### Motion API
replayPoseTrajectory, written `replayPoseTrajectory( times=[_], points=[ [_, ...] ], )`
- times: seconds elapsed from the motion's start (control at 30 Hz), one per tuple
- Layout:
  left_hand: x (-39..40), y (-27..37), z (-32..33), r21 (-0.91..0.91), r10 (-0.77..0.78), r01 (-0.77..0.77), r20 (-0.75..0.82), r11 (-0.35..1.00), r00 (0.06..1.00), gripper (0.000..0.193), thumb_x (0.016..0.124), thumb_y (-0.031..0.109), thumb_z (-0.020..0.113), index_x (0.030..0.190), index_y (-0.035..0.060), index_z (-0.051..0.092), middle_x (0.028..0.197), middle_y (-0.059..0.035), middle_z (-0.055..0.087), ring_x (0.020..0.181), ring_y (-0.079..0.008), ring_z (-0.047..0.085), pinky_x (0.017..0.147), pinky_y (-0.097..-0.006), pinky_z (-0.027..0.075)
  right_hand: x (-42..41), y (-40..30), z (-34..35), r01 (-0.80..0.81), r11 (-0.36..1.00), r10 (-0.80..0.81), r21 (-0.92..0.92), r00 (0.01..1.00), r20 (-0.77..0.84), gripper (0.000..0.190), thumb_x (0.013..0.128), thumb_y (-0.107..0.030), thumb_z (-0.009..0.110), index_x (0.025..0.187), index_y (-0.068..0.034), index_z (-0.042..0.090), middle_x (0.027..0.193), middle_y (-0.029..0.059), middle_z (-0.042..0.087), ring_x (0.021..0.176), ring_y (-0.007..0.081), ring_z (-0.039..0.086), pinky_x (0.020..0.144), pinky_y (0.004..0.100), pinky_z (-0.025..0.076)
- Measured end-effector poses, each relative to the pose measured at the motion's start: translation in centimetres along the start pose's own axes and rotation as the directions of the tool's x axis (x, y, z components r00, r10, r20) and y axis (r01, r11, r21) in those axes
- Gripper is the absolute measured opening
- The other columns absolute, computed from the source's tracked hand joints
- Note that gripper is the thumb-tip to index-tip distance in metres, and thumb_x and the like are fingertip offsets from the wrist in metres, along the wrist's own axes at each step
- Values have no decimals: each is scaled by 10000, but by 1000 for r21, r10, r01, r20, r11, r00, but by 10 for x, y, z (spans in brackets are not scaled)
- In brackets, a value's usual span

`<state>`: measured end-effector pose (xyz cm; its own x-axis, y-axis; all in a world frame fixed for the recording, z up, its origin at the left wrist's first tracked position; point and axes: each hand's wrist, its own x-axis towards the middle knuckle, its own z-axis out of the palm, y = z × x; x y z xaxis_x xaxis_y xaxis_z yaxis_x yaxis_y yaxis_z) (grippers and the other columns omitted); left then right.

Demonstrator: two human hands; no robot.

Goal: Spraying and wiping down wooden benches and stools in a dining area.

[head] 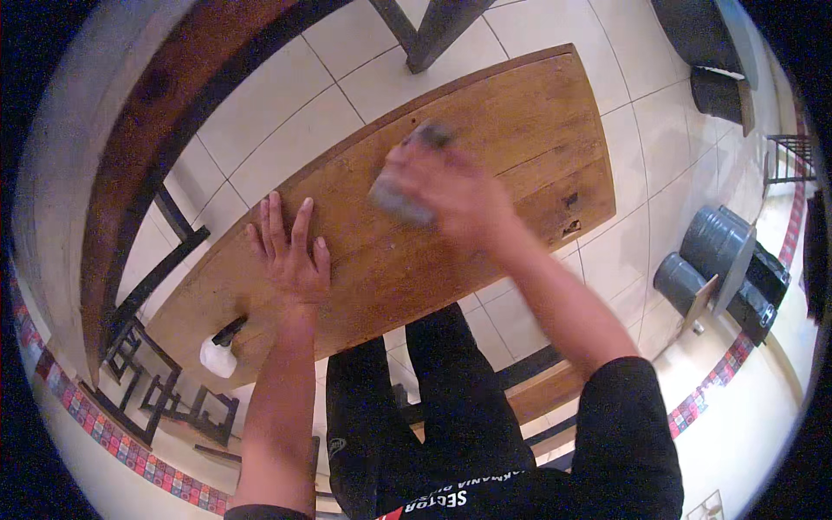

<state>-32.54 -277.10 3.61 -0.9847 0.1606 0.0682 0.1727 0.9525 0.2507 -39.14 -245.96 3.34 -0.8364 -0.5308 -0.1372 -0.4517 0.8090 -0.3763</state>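
A long wooden table top lies before me. My left hand rests palm down on it near the far edge, fingers spread and holding nothing. My right hand, blurred, is closed on a greyish cloth against the middle of the wood; the cloth's exact kind is unclear from the blur. Left of my left forearm, a spray bottle with a white body and a black trigger head is on the table.
Another dark wooden table with black legs is at the upper left. Dark chairs stand at the lower left. Grey metal drums are at the right, and a wooden bench is behind my legs.
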Motion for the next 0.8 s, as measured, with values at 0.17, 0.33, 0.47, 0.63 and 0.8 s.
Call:
replayPoseTrajectory(
  times=[0.17, 0.33, 0.47, 0.63, 0.8],
  points=[
    [-6, -2, 4, 27, -32, 31, 33, 999, 999, 598, 969, 326, 621, 1561, 271, 552, 1727, -149, 365, 1602, -365, 329, 1313, -610, 147, 58, 172, -23, -602, 798, 472, 27, 595, -651, 528, 956, -207, 657, 1465, -73, 606, 1520, 181, 604, 1431, 444, 508, 1219, 559, 366],
    [-3, -1, 2, 34, -25, 25, 5, 999, 1000, 607, 963, 323, 624, 1563, 273, 554, 1723, -141, 373, 1596, -356, 342, 1312, -608, 155, 72, 53, 7, -545, 836, 473, 59, 664, -579, 674, 927, -268, 684, 1552, -75, 525, 1613, 269, 480, 1490, 463, 439, 1251, 648, 280],
    [0, 0, -1, 25, -24, 24, 26, 999, 999, 608, 947, 300, 632, 1551, 278, 570, 1720, -138, 378, 1597, -343, 347, 1314, -597, 160, -33, -61, 21, 46, 992, -30, 113, 989, -145, 714, 893, -270, 682, 1570, -113, 523, 1688, 201, 428, 1557, 430, 392, 1280, 615, 279],
    [-4, 0, 1, 18, -54, 53, 31, 998, 998, 611, 940, 274, 635, 1548, 276, 573, 1719, -127, 383, 1596, -340, 350, 1315, -588, 163, -116, 97, -10, -507, 861, 445, 40, 789, 423, 438, 1067, -270, 547, 1486, -147, 576, 1584, 144, 547, 1478, 356, 493, 1240, 484, 390],
    [-5, 0, 4, 60, -61, 59, 23, 996, 998, 602, 936, 269, 643, 1535, 270, 578, 1720, -125, 383, 1601, -337, 344, 1319, -585, 155, -44, 126, -35, -574, 807, 542, 138, 628, -558, 468, 1007, -207, 620, 1430, -12, 574, 1530, 259, 567, 1404, 487, 528, 1207, 531, 411]
  ],
)
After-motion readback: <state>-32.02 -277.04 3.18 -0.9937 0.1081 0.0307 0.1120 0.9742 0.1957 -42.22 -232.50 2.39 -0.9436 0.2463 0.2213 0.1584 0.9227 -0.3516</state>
